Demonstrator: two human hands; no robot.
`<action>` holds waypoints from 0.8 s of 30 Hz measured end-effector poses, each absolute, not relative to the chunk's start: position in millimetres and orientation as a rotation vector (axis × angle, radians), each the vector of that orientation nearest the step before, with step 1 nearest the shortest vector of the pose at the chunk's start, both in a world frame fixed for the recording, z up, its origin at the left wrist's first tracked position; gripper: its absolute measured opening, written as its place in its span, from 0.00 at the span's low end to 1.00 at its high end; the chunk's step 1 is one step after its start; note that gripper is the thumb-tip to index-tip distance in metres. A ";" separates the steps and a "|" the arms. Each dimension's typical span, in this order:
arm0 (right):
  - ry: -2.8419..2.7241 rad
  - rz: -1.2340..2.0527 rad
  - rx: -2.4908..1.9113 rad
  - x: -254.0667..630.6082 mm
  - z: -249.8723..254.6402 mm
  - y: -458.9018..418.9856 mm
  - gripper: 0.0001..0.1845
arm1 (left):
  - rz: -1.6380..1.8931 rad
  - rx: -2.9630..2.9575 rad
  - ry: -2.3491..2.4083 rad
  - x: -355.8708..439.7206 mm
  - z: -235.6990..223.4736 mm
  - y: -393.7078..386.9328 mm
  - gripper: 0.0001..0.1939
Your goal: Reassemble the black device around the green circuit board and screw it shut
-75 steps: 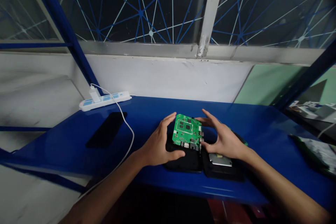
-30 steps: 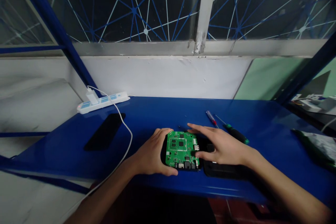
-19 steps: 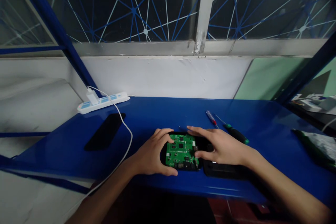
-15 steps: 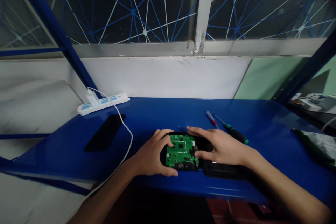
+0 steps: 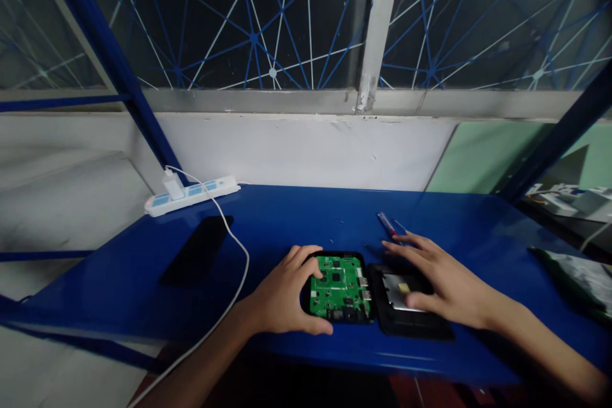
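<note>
A green circuit board (image 5: 340, 287) lies flat inside a black case half (image 5: 306, 293) near the front edge of the blue table (image 5: 287, 217). My left hand (image 5: 284, 293) grips the left side of that case half, thumb along its front. Beside it on the right sits a second black case half (image 5: 415, 325) with a silver metal plate (image 5: 394, 284) inside. My right hand (image 5: 442, 284) hovers over this second half with fingers spread, holding nothing.
A red-handled screwdriver (image 5: 386, 223) lies just behind my right hand. A black phone (image 5: 197, 250) rests at the left, with a white cable (image 5: 234, 248) running from a charger in the white power strip (image 5: 191, 194). A wall and window stand behind the table. Clutter sits at far right (image 5: 578, 268).
The board went from held up over the case to lying flat in it. My right hand then left the board and moved right over the second case half.
</note>
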State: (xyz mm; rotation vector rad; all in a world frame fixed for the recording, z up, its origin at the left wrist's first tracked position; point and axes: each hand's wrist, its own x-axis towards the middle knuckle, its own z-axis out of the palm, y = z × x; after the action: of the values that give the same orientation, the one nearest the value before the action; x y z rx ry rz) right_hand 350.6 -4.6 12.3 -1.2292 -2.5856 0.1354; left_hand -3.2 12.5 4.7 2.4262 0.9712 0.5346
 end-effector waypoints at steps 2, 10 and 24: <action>-2.646 0.146 -1.215 362.2 11.1 -15.2 0.62 | 0.537 2.417 0.965 -3.8 3.8 12.9 0.33; -2.701 0.162 -1.266 360.2 15.5 -35.1 0.66 | 0.531 2.397 0.951 -4.3 5.4 13.9 0.33; -2.494 -0.047 -1.179 322.1 67.8 5.7 0.63 | 0.931 2.372 0.838 14.8 15.1 43.0 0.53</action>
State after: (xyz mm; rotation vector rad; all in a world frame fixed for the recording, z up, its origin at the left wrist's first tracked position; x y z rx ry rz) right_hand 322.1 5.7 67.8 -1.1788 -2.4942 -0.0469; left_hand 14.8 43.0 15.1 2.3720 0.8383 0.9315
